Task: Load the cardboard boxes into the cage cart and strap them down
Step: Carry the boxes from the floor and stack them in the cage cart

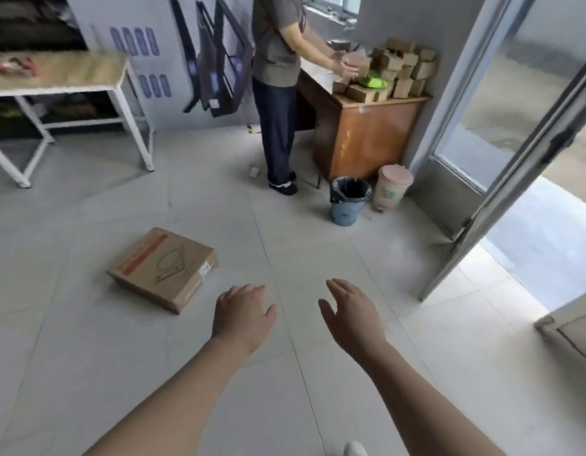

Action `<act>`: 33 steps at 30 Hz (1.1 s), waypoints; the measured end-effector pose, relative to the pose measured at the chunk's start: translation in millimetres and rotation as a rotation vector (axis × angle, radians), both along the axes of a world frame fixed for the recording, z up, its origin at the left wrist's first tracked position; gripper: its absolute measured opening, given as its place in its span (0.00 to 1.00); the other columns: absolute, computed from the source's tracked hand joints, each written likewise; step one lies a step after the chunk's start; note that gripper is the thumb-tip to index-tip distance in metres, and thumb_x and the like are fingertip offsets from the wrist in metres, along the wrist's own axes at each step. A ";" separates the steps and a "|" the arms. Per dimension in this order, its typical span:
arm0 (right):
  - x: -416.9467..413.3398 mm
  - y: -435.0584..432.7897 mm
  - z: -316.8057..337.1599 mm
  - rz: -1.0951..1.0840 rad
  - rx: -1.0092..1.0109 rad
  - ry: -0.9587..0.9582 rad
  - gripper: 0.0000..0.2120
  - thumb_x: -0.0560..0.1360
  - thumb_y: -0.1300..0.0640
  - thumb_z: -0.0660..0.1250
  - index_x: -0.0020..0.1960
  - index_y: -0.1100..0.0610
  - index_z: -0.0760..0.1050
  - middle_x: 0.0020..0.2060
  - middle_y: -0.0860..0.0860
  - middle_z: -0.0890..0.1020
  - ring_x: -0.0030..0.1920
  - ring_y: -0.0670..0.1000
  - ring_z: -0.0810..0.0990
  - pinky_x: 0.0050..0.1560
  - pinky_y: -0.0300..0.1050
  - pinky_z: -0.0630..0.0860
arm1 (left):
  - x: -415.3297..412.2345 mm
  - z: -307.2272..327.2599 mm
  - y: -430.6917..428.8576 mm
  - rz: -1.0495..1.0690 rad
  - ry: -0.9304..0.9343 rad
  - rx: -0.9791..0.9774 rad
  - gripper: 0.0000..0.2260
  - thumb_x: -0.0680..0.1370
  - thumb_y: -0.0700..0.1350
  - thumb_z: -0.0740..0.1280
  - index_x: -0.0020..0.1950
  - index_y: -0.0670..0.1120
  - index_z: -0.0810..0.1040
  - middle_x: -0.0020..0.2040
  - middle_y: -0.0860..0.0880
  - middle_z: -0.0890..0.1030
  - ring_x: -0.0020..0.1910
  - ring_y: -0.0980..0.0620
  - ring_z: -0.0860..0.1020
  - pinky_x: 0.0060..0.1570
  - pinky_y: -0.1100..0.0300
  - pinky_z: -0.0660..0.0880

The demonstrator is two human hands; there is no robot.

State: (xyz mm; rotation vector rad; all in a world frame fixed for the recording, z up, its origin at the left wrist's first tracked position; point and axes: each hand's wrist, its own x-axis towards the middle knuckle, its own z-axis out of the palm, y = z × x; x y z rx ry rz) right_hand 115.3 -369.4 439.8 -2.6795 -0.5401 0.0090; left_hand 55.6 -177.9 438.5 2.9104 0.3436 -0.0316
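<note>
The left hand and right hand hover empty, fingers loosely spread. The flat cardboard box lies on the floor just left of them. Best to crouch, grip opposite edges and lift it level. No cage cart shows.

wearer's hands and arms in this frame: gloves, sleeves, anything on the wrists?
No gloves: the left hand and right hand are both bare, with no rings visible. The forearms are bare down to the bottom edge of the frame, so no sleeve shows. There is no watch, wristband, strap, cable or marking on either wrist.
</note>
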 end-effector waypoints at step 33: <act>231.9 449.2 -123.6 0.686 -0.170 0.167 0.21 0.79 0.50 0.59 0.71 0.54 0.68 0.69 0.49 0.71 0.70 0.49 0.67 0.69 0.43 0.63 | 112.7 -115.8 368.4 0.711 -0.015 0.038 0.16 0.78 0.54 0.60 0.56 0.46 0.78 0.47 0.49 0.81 0.45 0.46 0.78 0.42 0.57 0.71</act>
